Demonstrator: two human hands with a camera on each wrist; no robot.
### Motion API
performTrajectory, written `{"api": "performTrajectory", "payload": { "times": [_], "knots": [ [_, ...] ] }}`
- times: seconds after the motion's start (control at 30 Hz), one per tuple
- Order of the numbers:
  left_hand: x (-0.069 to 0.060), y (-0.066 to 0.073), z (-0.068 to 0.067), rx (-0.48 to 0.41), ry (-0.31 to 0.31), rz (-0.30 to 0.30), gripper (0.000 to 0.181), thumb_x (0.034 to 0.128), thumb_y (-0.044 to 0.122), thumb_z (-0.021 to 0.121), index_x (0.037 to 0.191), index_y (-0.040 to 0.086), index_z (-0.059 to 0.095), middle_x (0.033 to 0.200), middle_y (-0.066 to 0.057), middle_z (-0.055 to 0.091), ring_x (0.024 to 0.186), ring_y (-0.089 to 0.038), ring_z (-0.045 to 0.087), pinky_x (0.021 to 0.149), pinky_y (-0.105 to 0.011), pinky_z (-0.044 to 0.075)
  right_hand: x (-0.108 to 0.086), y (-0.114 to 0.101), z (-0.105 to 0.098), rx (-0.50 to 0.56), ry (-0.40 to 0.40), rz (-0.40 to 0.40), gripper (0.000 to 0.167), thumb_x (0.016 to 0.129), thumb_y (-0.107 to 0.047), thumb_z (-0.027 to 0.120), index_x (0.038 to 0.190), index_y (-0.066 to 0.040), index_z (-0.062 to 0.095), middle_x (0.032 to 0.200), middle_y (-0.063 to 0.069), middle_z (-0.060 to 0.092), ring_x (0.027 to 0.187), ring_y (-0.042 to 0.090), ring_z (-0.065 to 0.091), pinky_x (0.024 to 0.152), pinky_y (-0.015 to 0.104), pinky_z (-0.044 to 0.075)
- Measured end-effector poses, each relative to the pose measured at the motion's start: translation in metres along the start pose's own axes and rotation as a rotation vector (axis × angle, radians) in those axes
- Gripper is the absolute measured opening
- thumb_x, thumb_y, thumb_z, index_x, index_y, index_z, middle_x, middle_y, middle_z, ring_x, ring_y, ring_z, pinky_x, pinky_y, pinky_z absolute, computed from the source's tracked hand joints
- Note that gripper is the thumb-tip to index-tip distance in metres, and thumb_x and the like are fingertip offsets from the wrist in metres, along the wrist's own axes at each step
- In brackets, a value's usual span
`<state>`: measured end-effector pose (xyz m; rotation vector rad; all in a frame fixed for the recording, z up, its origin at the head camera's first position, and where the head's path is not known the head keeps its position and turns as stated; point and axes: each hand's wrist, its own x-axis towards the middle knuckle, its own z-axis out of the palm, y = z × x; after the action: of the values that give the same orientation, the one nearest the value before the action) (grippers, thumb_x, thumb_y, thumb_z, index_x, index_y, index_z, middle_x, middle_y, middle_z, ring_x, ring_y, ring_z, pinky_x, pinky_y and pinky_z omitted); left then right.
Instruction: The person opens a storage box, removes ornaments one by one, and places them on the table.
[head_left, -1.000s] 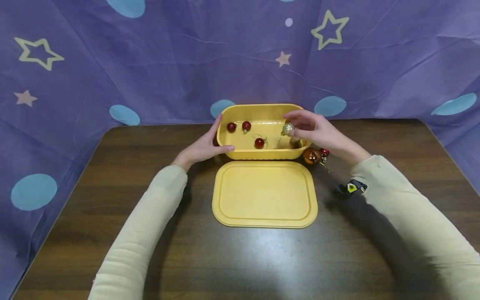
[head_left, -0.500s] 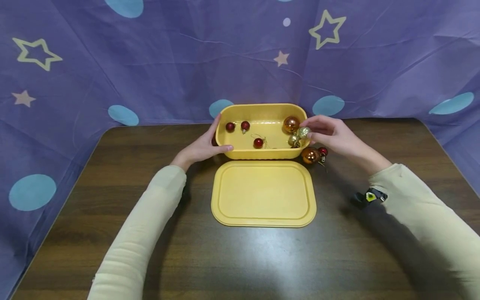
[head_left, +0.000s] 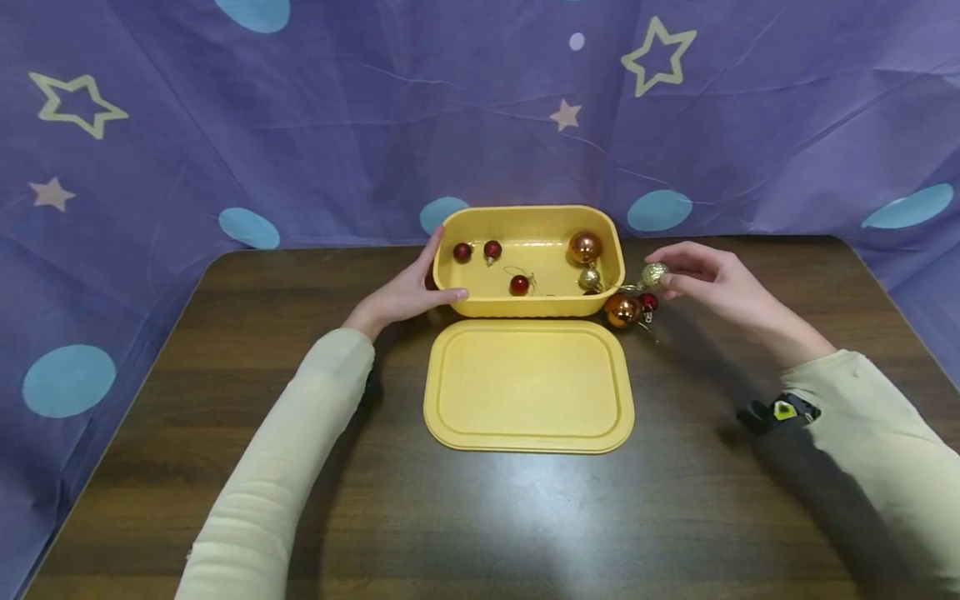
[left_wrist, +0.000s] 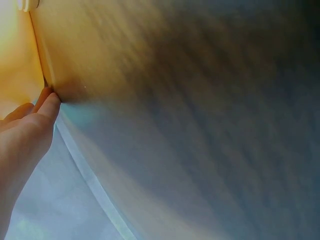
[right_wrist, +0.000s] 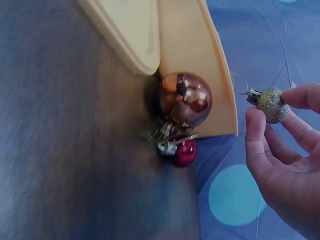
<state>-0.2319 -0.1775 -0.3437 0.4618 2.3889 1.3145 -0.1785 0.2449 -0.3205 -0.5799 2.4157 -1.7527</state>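
Observation:
A yellow plastic container [head_left: 525, 308] stands at the back of the table. My left hand [head_left: 401, 292] grips its left end, thumb on the front wall and fingers along the side. To the right of the container, my right hand [head_left: 723, 287] pinches a glittery gold Christmas bauble [right_wrist: 273, 105] between thumb and fingers. Inside the container lie several small red baubles [head_left: 519, 285], a copper bauble [head_left: 585, 247] and another gold bauble [head_left: 589, 277]. Just outside its front right corner rest a copper bauble [right_wrist: 186, 100] and a small red bauble [right_wrist: 184, 152].
A yellow lid [head_left: 528, 387] lies flat on the wooden table [head_left: 480, 525] in front of the container. Behind the table hangs a purple cloth [head_left: 450, 108] with stars and blue dots.
My right hand has moved right, lifting the gold bauble out of the container and past its right end. My left hand has stayed on the container.

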Motion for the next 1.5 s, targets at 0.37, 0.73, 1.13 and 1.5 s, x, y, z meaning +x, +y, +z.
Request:
{"api": "performTrajectory", "payload": {
  "times": [0.37,0.73,1.13,1.5],
  "knots": [
    [0.001,0.0,0.0,0.012,0.003,-0.003,0.106,0.089,0.029,0.072,0.154,0.032,-0.013,0.161,-0.002,-0.007,0.144,-0.02,0.004,0.114,-0.041,0.01,-0.016,0.018,-0.01,-0.051,-0.02,0.053,0.03,0.096,0.0,0.056,0.125,0.008,0.055,0.105,-0.005,0.067,0.088,0.015,0.066,0.074,0.026,0.052],
    [0.0,0.0,0.0,0.008,0.003,-0.004,0.106,0.0892,0.028,0.071,0.154,0.031,-0.013,0.16,-0.001,-0.006,0.144,-0.019,0.005,0.114,-0.04,0.011,-0.023,0.04,-0.017,-0.013,-0.066,0.054,0.027,0.096,0.003,0.054,0.122,0.009,0.056,0.098,0.0,0.068,0.087,0.011,0.065,0.072,0.025,0.053],
    [-0.001,-0.001,0.0,0.01,0.002,-0.01,0.106,0.089,0.03,0.071,0.153,0.034,-0.013,0.16,0.0,-0.008,0.144,-0.021,0.004,0.114,-0.042,0.011,-0.016,0.049,-0.02,-0.069,-0.083,0.166,0.028,0.097,0.003,0.049,0.12,0.018,0.046,0.094,0.01,0.065,0.081,0.009,0.064,0.068,0.025,0.053],
    [0.0,0.0,0.001,0.019,-0.002,-0.008,0.106,0.0898,0.031,0.07,0.153,0.033,-0.014,0.16,0.002,-0.009,0.144,-0.019,0.002,0.114,-0.042,0.01,-0.01,0.048,-0.02,-0.172,-0.09,0.225,0.029,0.097,0.0,0.052,0.121,0.017,0.05,0.093,0.015,0.065,0.077,0.007,0.063,0.066,0.024,0.053]
  ]
}}
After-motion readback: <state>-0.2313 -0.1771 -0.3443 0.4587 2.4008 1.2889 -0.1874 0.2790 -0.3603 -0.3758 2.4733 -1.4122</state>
